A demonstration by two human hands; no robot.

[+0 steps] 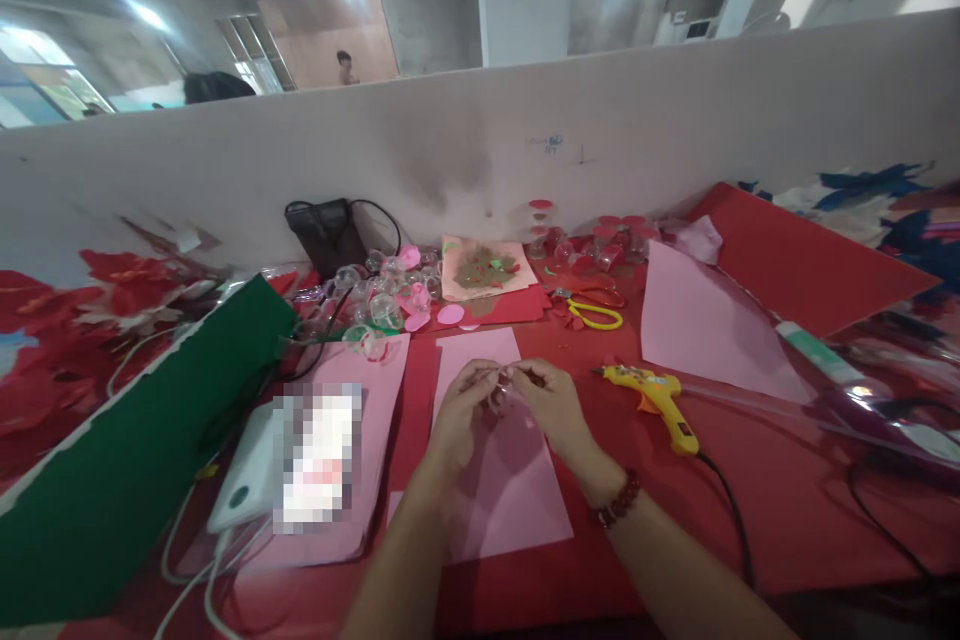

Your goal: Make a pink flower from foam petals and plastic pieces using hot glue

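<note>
Over a pink sheet [510,510] my left hand [466,410] and my right hand [553,405] meet at the fingertips. Both are closed on a small clear plastic cup-like piece [499,400], whose exact shape is partly hidden by my fingers. To the right of my right hand lies a yellow hot glue gun [660,395], its nozzle pointing left. Beyond my hands are yellow-handled scissors [596,315] and a loose pink paper disc [451,314]. A heap of clear plastic cups [386,305] with pink discs among them lies at the back left.
A green board [150,440] leans at the left, near a white power bank [247,470] with cables. Further back stand a black bag [326,235] and a littered paper sheet [457,270]. A red board [817,260] slopes at the right, and a low wall [465,140] closes the back.
</note>
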